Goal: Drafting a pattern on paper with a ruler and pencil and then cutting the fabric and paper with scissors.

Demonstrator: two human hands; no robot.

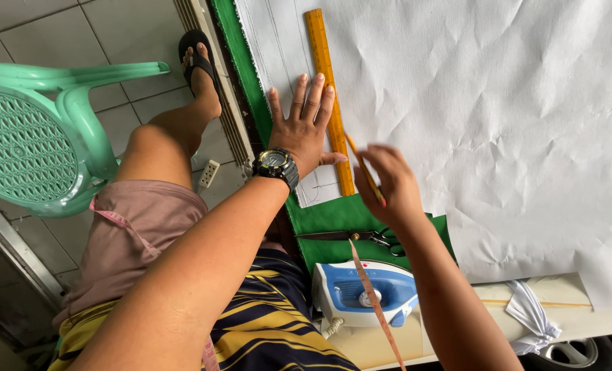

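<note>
Left hand (306,127): fingers spread flat, pressing on the white paper (491,117) just beside the wooden ruler (328,96)
Right hand (388,182): pinching a pencil (362,165) (tip near the ruler's lower part)
Nearby: scissors (350,236) on green cloth (333,220), blue iron (364,292)

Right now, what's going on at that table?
A person is marking white fabric laid over green cloth on the table. The left hand lies flat, pressing a wooden ruler onto the fabric. The right hand holds a pencil at the ruler's edge. Scissors lie on the green cloth, with a blue and white iron beside them. A measuring tape hangs across the iron.
</note>
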